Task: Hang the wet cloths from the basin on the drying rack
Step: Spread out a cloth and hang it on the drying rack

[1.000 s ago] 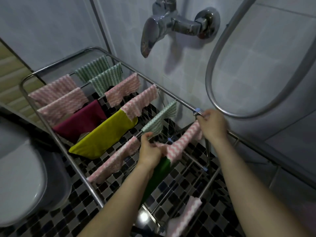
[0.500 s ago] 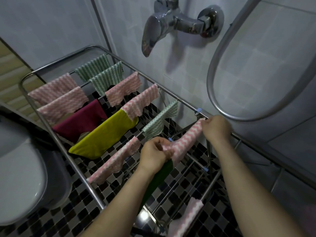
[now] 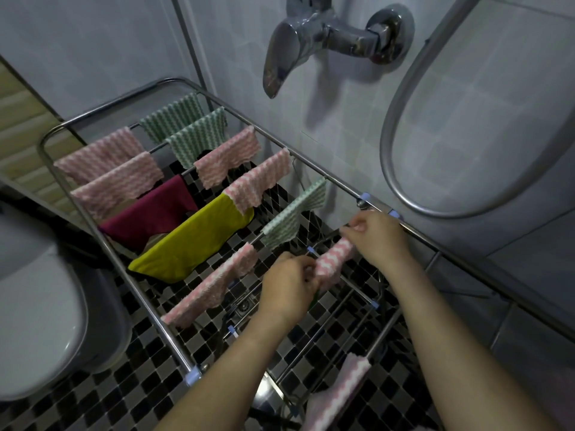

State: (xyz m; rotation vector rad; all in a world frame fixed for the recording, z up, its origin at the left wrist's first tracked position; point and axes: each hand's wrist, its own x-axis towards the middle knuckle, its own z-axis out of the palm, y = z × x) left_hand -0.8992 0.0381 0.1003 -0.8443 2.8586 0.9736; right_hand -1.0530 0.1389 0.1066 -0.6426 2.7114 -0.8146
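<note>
Two hands work one pink-and-white cloth point(image 3: 334, 259) over a rail of the drying rack point(image 3: 174, 346), toward 3 o'clock of its middle. The right hand point(image 3: 378, 236) pinches the far end with fingers closed on it; the left hand point(image 3: 287, 289) grips the near end, fingers curled around it. Best to pull the ends apart evenly so the cloth lies flat and clear of the green-and-white cloth point(image 3: 295, 216) at 11 o'clock. Many cloths already hang toward 10 o'clock. Below lies a black-and-grey tiled floor point(image 3: 130, 387); grey wall tiles and a chrome tap point(image 3: 314, 32) stand at 12 o'clock. No basin is visible.
</note>
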